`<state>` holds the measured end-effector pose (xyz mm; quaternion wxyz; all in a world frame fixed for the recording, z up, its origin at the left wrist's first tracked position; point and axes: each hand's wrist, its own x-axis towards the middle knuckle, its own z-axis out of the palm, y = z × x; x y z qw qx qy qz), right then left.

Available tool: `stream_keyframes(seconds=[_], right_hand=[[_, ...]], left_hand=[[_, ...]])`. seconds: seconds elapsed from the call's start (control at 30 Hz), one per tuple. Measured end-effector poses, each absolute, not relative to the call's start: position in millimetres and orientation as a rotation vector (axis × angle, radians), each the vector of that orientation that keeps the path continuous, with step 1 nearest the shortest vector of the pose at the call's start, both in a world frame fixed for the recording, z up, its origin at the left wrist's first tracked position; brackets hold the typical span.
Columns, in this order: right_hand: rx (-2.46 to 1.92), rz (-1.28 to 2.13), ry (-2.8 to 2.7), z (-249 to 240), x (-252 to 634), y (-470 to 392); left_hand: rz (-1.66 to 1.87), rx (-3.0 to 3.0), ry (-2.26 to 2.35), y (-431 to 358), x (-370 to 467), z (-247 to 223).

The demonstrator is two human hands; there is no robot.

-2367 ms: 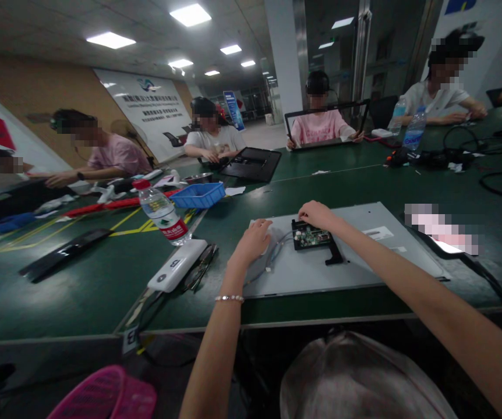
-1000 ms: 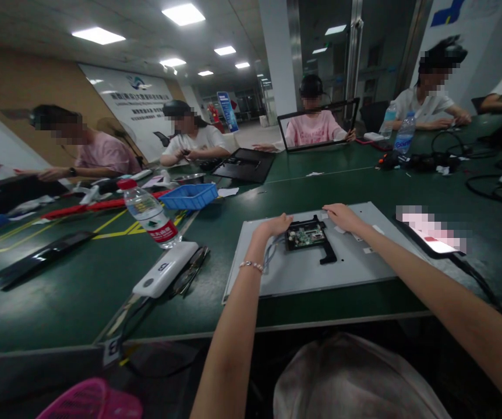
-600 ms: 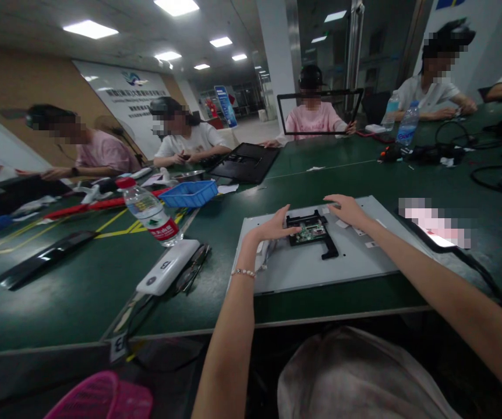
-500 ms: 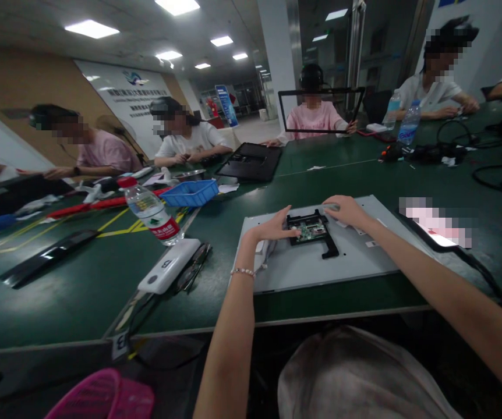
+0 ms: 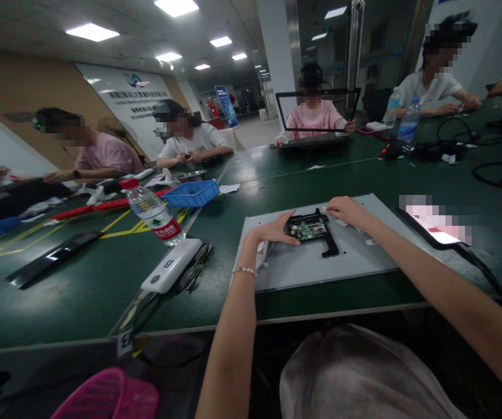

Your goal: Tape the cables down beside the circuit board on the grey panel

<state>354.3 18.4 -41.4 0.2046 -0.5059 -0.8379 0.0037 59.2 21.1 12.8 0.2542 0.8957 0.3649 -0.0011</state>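
A pale grey flat panel lies on the green table in front of me. On it sits a black plastic bracket with a green circuit board inside. My left hand grips the bracket's left end, thumb at the near corner and forefinger at the far one. Close to the bracket's far right corner, the bent fingers of my right hand are pressed together; what they pinch is too small to make out. A pale cable runs beside my left wrist.
Left of the panel are a white power bank, eyeglasses, a water bottle and a blue tray. To the right lies a phone with a cable. Across the table a person holds a black frame.
My right hand's fingers have drawn in closer together by the bracket's far corner. My left hand stays nearly in place. Across the table, a co-worker's black panel has been lifted and moved right.
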Motion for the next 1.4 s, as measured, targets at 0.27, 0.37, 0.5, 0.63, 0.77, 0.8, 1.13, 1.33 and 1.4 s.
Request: stream_keyframes(seconds=[0.27,0.37,0.5,0.63,0.77,0.8,1.13,1.33,1.4], right_hand=[[-1.397,0.001,-2.257,-35.9,352.4,11.6],[-1.412,0.0,-2.327,-34.5,353.0,12.9],[-1.486,-0.065,-2.374,-35.0,351.8,16.3],[-1.531,-0.111,-2.323,-32.5,347.7,14.5],[-1.459,-0.12,-2.223,-21.7,334.8,8.0],[-1.42,-0.122,-2.222,-18.7,329.8,6.5],[-1.423,-0.069,-2.399,-16.8,299.9,5.7],[-1.419,0.072,-2.342,-21.5,304.5,12.2],[-1.408,0.095,-2.33,-22.5,304.3,12.7]], left_hand=[[-0.013,2.409,0.966,22.0,60.1,10.8],[-0.015,2.402,0.96,21.6,60.8,10.3],[-0.035,2.393,0.978,19.6,61.9,12.3],[-0.055,2.392,0.984,17.4,63.0,15.1],[-0.028,2.41,0.968,17.1,62.8,14.9],[-0.025,2.41,0.969,17.3,62.6,14.5],[-0.02,2.41,0.984,18.6,63.2,12.2],[-0.009,2.41,0.983,18.5,62.9,11.5],[-0.018,2.411,0.985,18.1,63.0,12.2]])
